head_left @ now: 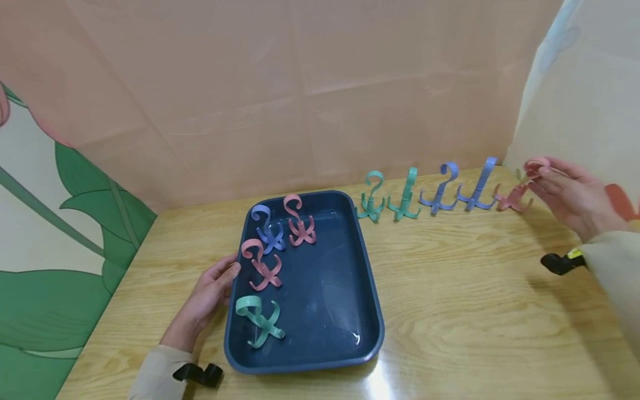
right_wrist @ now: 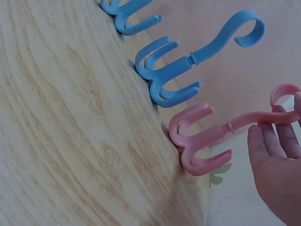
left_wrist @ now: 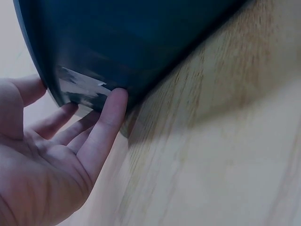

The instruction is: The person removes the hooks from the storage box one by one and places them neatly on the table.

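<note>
My right hand (head_left: 575,194) pinches a pink multi-claw hanger hook (right_wrist: 202,139) by its curved top. Its claws touch the table at the right end of a row. Beside it stand two blue hanger hooks (head_left: 475,189), then two green ones (head_left: 404,201), all upright. At the left long side of the dark blue tray (head_left: 372,289), my left hand (head_left: 212,291) holds the edge, thumb at the rim and fingers against the outer wall. Inside the tray lie a blue hook (head_left: 270,236), two pink hooks (head_left: 302,230) and a green hook (head_left: 265,322), along its left half.
The wooden table (head_left: 450,311) meets a beige-pink sheet (head_left: 225,111) at the back and a pale wall (head_left: 590,100) at the right. A leaf-patterned panel (head_left: 85,200) borders the left side. Black straps (head_left: 560,264) hang at both wrists.
</note>
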